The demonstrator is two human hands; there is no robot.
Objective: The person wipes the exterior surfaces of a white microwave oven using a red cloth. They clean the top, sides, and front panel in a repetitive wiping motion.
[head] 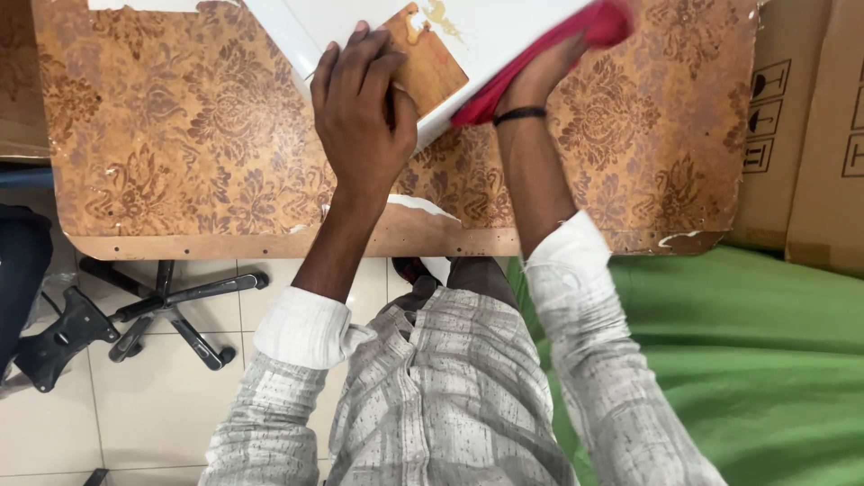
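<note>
A white flat panel point(504, 27) with a patterned brown patch lies on the table point(180, 135), which has a worn brown floral top. My left hand point(364, 108) presses flat on the panel's near corner, fingers spread over the brown patch. My right hand point(549, 67) holds a red cloth point(540, 63) against the panel's right edge; the cloth hides most of its fingers. A black band circles my right wrist.
Cardboard boxes point(810, 126) stand at the right of the table. A green cloth surface point(747, 360) lies to my right. A black office chair base point(162, 306) sits on the tiled floor at the left, beside a dark object point(18, 270).
</note>
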